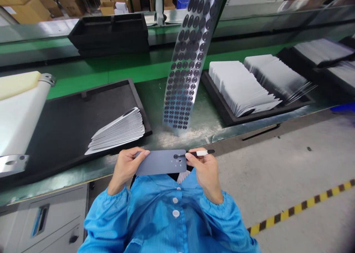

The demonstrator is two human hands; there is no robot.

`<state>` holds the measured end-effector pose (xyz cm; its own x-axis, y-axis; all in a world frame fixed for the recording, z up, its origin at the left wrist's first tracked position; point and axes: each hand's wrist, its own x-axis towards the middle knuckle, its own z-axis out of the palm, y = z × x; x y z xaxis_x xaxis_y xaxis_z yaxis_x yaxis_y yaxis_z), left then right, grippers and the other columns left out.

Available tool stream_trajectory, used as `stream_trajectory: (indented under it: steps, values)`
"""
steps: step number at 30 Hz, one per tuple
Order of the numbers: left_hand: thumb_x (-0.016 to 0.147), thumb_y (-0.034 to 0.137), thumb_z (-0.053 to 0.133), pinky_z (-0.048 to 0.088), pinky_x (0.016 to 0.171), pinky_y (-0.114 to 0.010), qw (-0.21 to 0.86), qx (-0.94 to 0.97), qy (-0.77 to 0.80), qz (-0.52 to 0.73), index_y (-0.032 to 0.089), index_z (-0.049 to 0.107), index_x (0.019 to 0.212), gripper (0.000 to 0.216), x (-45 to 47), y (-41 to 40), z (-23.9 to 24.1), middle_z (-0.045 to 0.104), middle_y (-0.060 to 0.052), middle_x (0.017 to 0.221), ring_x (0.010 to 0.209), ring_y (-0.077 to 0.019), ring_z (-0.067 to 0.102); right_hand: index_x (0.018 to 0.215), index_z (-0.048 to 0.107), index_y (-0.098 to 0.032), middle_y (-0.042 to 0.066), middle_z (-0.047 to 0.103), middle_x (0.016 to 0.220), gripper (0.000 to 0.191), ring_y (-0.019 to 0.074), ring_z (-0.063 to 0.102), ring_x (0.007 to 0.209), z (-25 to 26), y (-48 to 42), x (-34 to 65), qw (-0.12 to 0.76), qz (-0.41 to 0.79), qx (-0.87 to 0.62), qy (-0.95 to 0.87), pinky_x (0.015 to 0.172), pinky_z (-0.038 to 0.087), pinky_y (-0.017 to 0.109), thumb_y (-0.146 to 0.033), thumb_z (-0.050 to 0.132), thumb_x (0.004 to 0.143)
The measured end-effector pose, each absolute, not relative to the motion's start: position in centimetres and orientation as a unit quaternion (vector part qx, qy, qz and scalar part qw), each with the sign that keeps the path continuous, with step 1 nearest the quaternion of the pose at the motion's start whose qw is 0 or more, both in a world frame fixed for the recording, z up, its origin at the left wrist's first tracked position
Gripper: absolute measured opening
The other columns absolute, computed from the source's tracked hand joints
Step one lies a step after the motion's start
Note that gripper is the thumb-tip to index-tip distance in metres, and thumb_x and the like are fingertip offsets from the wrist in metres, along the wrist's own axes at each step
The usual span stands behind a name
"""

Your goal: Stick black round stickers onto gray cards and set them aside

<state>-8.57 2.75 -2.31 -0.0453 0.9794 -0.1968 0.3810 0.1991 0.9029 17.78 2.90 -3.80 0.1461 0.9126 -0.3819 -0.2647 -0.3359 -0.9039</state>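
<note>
A flat grey back cover (159,162), phone-like with small holes near its right end, is pinched at its left end by my left hand (126,166). My right hand (205,168) is closed around a slim pen-like tool (202,153), black with a white middle. Its thin dark tip points left over the cover and meets a round black dot (175,156) there; whether the dot is stuck down I cannot tell. My right thumb is at the cover's right edge. Behind the cover hangs a clear sheet (181,79) bearing rows of round black stickers.
To the left, a black tray (102,98) holds a fanned stack of thin covers (119,131). On the right another black tray (216,101) carries packed rows of covers (238,83). Stacked black trays (111,31) sit at the back. A white roller unit (22,116) stands far left.
</note>
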Motion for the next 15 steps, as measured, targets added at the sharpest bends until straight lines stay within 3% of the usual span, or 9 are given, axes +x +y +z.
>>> stream_trajectory:
  steps: [15]
  values:
    - [0.086,0.056,0.068,0.037,0.053,-0.017,0.443,0.523,0.644,0.340,0.008,0.075,0.081,0.048,-8.57,2.63,-2.09,0.066,-0.009,0.074,0.062,-0.0106,0.053,0.094,0.068,-0.011,0.004,0.066,0.080,0.045,0.0136,0.067,0.072,-4.27,2.83,17.84,0.497,0.581,-0.570,-0.301,0.067,0.061,0.025,-0.042,0.088,0.069]
